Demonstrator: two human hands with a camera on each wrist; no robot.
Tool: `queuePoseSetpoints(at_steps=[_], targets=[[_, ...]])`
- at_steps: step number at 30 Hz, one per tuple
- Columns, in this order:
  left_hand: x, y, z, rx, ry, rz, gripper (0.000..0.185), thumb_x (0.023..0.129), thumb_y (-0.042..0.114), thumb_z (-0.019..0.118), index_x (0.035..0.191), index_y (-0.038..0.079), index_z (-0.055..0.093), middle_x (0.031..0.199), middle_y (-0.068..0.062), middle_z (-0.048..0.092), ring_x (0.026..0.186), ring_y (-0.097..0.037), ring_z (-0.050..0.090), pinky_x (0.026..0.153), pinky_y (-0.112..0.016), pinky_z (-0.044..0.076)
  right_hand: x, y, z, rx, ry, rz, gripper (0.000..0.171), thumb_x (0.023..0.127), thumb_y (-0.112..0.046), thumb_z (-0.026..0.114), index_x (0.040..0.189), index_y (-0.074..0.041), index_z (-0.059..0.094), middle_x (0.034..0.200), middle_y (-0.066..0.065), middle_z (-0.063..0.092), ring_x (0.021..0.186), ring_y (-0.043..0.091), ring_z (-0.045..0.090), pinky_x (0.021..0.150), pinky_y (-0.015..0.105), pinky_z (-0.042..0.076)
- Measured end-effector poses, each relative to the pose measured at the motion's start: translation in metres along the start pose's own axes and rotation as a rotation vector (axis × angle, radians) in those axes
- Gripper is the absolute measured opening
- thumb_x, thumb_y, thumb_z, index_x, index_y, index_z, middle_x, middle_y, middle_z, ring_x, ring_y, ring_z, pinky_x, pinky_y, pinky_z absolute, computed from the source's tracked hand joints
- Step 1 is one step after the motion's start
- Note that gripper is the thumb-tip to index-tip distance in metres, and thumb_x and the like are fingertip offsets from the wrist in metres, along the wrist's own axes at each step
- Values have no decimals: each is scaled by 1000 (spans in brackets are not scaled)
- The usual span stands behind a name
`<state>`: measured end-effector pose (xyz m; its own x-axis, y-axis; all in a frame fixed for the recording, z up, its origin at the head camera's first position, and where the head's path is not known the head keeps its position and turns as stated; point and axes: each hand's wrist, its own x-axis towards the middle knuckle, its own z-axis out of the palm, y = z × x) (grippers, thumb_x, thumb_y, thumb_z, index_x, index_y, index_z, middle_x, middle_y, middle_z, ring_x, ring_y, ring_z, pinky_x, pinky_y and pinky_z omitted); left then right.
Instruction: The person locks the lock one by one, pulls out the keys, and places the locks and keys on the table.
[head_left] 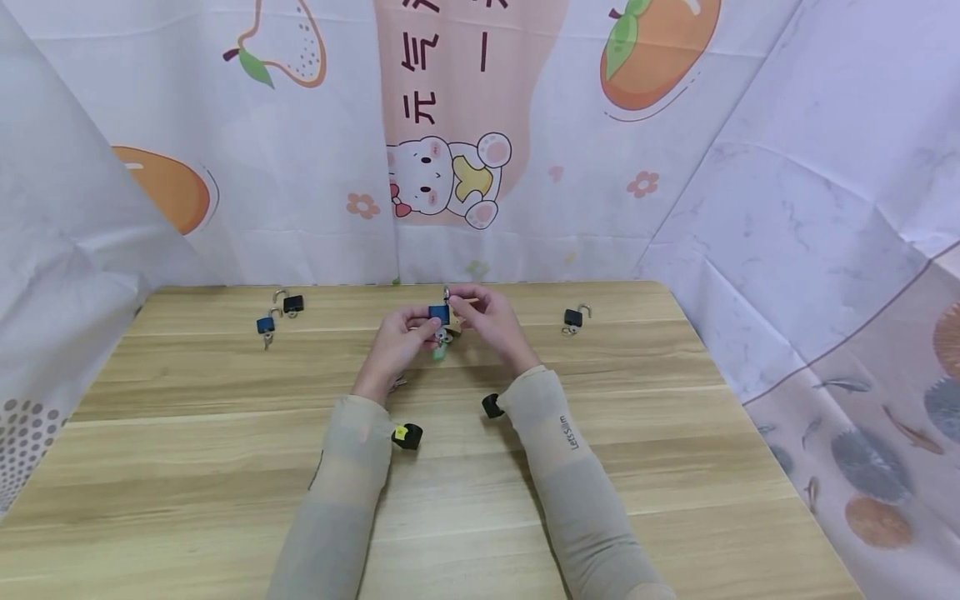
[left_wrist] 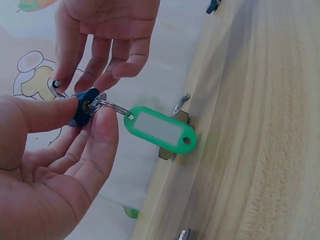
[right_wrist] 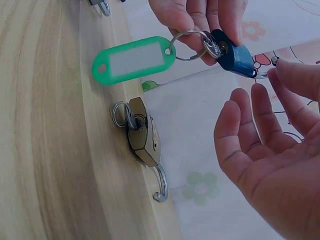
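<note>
head view: i see the blue, block-shaped metal padlock (head_left: 438,314) held up near the brass-coloured metal padlock (right_wrist: 145,134), left hand (head_left: 397,340) pinching the blue body, right hand (head_left: 489,318) pinching its open shackle (head_left: 447,293). probably light, rigid, slick; i'd grip the flat faces.

Over the feed I get a dark blue padlock (right_wrist: 236,57) with a green, white-panelled key tag (right_wrist: 134,61), a brassy padlock (right_wrist: 144,134), two black padlocks (head_left: 573,317), grey-beige sleeves (head_left: 333,517), yellow-brown wood-grained table (head_left: 457,517), and white curtain (head_left: 300,175) in orange-fruit, pink-flower print.
</note>
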<state>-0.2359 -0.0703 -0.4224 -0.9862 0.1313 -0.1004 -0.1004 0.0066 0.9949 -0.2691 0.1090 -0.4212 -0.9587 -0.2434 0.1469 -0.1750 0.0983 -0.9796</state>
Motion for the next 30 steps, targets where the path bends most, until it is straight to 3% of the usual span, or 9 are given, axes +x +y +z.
queuePoseSetpoints(at_steps=[4, 7, 12, 19, 25, 30], targets=[[-2, 1, 4, 7, -7, 13, 31, 102, 7, 61, 128, -11, 56, 106, -18, 64, 81, -18, 64, 80, -30, 60, -1, 0, -2, 19, -19, -2, 37, 101, -21, 66, 133, -3, 62, 123, 12, 65, 107, 28, 64, 94, 60, 52], [-1, 2, 11, 30, -37, 23, 32, 102, 7, 61, 128, -11, 56, 109, -20, 65, 83, -20, 66, 78, -29, 60, -2, 0, -5, 34, -29, -5, 41, 102, -18, 65, 140, -4, 59, 128, 17, 65, 114, 29, 64, 95, 53, 54], [1, 1, 19, 68, -71, 17, 31, 102, 9, 61, 128, -9, 57, 111, -19, 65, 84, -20, 66, 76, -26, 60, -3, 0, -9, 44, -27, 4, 35, 103, -18, 63, 133, -3, 64, 126, 19, 65, 109, 25, 65, 93, 41, 57], [0, 0, 20, 102, -72, 31, 29, 102, 9, 62, 125, -9, 59, 109, -19, 67, 82, -19, 66, 75, -27, 60, -1, 3, -12, -1, 1, 27, 33, 101, -26, 65, 129, -8, 69, 124, 6, 67, 100, 19, 62, 93, 50, 55], [-1, -1, 21, 117, -89, 13, 26, 102, 10, 62, 122, -8, 62, 108, -19, 69, 80, -18, 66, 74, -27, 59, 0, 7, -13, 20, 29, 75, 31, 101, -23, 67, 127, -7, 71, 125, 8, 69, 98, 16, 63, 97, 55, 52], [-2, 0, 20, 112, -60, -12, 28, 102, 12, 62, 124, -6, 60, 111, -20, 70, 82, -19, 66, 75, -28, 59, 1, 7, -12, -6, 51, 70, 28, 99, -22, 70, 124, -10, 73, 111, 11, 71, 93, 17, 64, 93, 52, 55]])
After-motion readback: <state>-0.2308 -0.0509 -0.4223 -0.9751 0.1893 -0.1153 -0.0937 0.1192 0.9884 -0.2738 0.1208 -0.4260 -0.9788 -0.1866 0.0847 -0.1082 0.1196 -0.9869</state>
